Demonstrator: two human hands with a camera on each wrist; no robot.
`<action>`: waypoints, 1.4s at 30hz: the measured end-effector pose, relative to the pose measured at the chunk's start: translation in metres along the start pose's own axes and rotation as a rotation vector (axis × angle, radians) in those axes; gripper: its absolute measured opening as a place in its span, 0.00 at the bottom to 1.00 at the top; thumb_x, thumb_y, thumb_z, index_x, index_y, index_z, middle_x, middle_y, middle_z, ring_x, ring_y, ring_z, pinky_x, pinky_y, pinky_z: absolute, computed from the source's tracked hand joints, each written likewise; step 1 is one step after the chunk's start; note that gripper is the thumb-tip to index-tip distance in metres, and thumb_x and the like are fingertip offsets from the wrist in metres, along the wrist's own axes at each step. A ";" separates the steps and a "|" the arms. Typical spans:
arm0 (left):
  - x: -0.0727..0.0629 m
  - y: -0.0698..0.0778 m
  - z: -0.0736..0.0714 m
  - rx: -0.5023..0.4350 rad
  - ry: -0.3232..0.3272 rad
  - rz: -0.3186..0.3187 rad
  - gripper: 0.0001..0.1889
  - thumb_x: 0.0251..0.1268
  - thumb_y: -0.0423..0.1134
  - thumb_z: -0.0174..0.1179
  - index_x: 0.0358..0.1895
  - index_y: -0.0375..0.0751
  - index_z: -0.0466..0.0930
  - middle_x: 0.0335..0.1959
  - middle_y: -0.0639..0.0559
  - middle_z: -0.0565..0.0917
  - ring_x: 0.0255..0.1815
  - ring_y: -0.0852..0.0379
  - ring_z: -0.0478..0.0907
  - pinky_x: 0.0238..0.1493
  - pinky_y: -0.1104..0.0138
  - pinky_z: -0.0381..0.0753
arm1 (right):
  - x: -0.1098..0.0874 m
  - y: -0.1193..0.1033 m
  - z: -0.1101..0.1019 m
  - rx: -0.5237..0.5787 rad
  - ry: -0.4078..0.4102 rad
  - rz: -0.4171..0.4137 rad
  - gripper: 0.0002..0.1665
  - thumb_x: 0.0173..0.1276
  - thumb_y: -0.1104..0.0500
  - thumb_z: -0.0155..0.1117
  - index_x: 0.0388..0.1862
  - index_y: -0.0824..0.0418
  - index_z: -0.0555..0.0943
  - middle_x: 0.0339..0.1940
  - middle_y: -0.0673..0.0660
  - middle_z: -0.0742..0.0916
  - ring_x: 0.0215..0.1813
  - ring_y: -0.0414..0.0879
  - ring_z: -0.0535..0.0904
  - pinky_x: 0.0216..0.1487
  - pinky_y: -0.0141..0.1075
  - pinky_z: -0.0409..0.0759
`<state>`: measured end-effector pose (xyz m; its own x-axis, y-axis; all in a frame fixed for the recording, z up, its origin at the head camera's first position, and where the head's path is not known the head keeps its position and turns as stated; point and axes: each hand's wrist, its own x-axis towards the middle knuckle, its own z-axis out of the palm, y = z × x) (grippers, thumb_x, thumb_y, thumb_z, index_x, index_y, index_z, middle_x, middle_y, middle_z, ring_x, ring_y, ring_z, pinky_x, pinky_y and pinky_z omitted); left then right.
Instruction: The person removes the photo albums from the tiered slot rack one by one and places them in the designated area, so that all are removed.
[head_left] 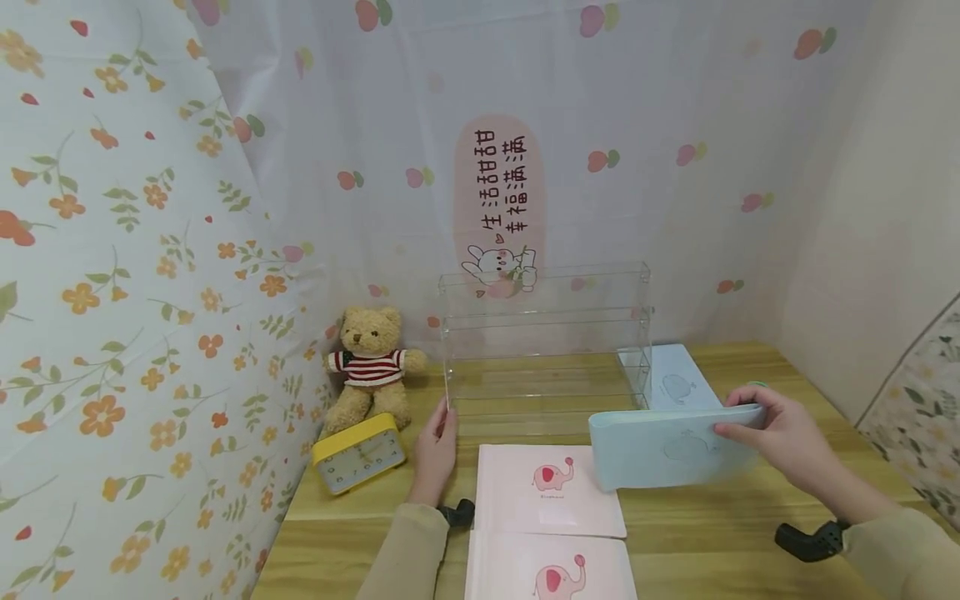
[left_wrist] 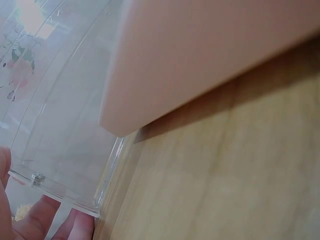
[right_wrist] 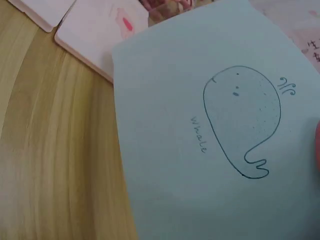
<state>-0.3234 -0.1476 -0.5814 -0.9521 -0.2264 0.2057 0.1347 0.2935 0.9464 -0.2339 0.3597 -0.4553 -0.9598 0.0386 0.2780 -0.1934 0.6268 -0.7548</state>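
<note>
In the head view, my right hand (head_left: 787, 437) pinches a light blue booklet (head_left: 637, 454) by its right end, above the table. Its cover carries a line-drawn whale and the word "Whale", plain in the right wrist view (right_wrist: 165, 150). My left hand (head_left: 437, 450) grips the left side panel of a clear acrylic rack (head_left: 546, 318); the left wrist view has fingers (left_wrist: 37, 217) around the panel's edge. Two pink booklets with elephants, a far one (head_left: 510, 487) and a near one (head_left: 502, 571), lie in front of the rack.
Another blue whale booklet (head_left: 693, 379) lies at the rack's right end. On the left, a teddy bear (head_left: 371, 367) in a striped sweater sits behind a yellow alarm clock (head_left: 352, 437). Patterned curtains (head_left: 360, 233) border the wooden table (head_left: 712, 533).
</note>
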 end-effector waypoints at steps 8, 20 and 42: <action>0.000 0.002 -0.001 0.002 -0.011 -0.014 0.27 0.88 0.55 0.57 0.82 0.55 0.75 0.74 0.44 0.84 0.72 0.39 0.83 0.73 0.40 0.81 | -0.007 0.030 -0.020 -0.011 -0.126 0.078 0.19 0.70 0.58 0.82 0.54 0.64 0.85 0.46 0.21 0.81 0.48 0.20 0.74 0.42 0.26 0.78; 0.000 0.000 -0.001 -0.003 -0.014 -0.009 0.27 0.89 0.53 0.56 0.83 0.53 0.74 0.77 0.44 0.82 0.73 0.38 0.82 0.74 0.40 0.80 | 0.013 0.058 -0.047 -0.151 -0.330 0.087 0.28 0.73 0.53 0.80 0.67 0.64 0.87 0.61 0.45 0.91 0.50 0.17 0.76 0.45 0.29 0.83; 0.003 -0.002 0.002 0.038 0.023 0.071 0.25 0.89 0.50 0.56 0.80 0.46 0.77 0.73 0.40 0.85 0.66 0.37 0.86 0.65 0.41 0.86 | 0.042 0.072 -0.039 -0.242 -0.484 -0.030 0.26 0.60 0.56 0.86 0.57 0.60 0.91 0.58 0.60 0.93 0.53 0.15 0.73 0.47 0.26 0.82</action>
<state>-0.3268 -0.1471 -0.5827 -0.9338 -0.2251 0.2780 0.1907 0.3443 0.9193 -0.2802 0.4361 -0.4748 -0.9497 -0.3088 -0.0513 -0.2242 0.7855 -0.5768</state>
